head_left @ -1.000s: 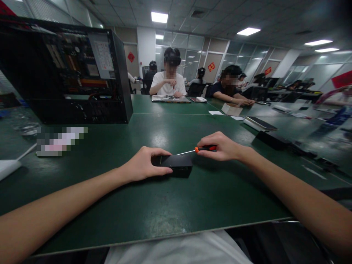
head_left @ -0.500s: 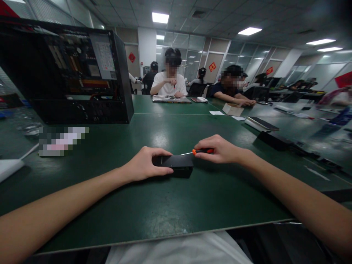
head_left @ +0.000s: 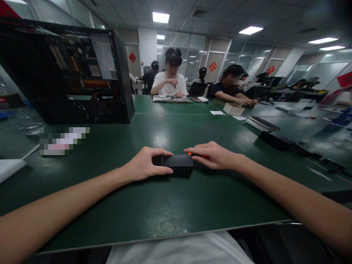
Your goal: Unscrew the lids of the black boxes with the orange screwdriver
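A small black box-shaped part (head_left: 180,162) lies on the green table (head_left: 165,205) in front of me. My left hand (head_left: 147,164) grips its left end, thumb along the near side and fingers along the far side. My right hand (head_left: 213,154) is closed on a screwdriver (head_left: 202,156) with an orange and black handle, mostly covered by the fingers. The hand is right beside the part's right end. The screwdriver's shaft and tip cannot be made out, so I cannot tell whether it touches the part.
An open black computer case (head_left: 121,73) stands at the back left. A pixelated item (head_left: 63,142) lies before it. To the right are a flat device (head_left: 262,123), black parts (head_left: 275,140) and a small box (head_left: 233,109). Co-workers sit across the table.
My right hand has moved left and slightly lower, close to the black part, and the screwdriver's shaft is out of sight now. My left hand and the part have stayed put.
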`<state>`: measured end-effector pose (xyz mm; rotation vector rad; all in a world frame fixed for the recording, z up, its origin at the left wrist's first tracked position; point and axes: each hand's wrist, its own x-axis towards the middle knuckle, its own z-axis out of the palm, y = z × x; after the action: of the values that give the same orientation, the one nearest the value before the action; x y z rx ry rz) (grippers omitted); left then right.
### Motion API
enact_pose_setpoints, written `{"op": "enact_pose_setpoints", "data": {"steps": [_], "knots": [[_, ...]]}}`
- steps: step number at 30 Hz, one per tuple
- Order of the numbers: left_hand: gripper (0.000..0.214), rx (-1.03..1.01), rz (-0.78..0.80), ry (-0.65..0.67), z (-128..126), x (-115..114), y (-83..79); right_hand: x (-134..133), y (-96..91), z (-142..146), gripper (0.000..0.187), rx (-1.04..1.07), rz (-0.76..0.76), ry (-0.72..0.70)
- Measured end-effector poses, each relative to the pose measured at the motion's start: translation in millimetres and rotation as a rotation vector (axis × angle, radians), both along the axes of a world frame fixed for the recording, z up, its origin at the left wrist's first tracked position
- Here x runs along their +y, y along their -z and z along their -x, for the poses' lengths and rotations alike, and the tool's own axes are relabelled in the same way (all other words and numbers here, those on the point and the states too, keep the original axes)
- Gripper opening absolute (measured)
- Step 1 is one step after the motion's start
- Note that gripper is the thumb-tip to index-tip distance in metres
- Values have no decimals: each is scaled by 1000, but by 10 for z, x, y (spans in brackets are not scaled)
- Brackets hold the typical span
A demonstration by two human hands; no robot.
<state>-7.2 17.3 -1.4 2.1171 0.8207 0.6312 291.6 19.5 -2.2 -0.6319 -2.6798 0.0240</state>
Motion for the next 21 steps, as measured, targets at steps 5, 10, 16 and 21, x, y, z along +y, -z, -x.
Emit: {"op": "enact_pose_setpoints", "data": {"steps": [5, 10, 16, 21], "knots": [[53, -8, 12, -1, 1, -12, -10, 55, 73, 26, 35, 83, 202, -22], [52, -3, -34, -15, -4, -22, -22, 111, 97, 60, 36, 107, 278, -29], [51, 38, -91, -28, -15, -30, -40, 166, -73, -102, 30, -66, 134, 94], [49, 44, -92, -15, -17, -34, -60, 196, -120, -205, 24, -261, 111, 248]]}}
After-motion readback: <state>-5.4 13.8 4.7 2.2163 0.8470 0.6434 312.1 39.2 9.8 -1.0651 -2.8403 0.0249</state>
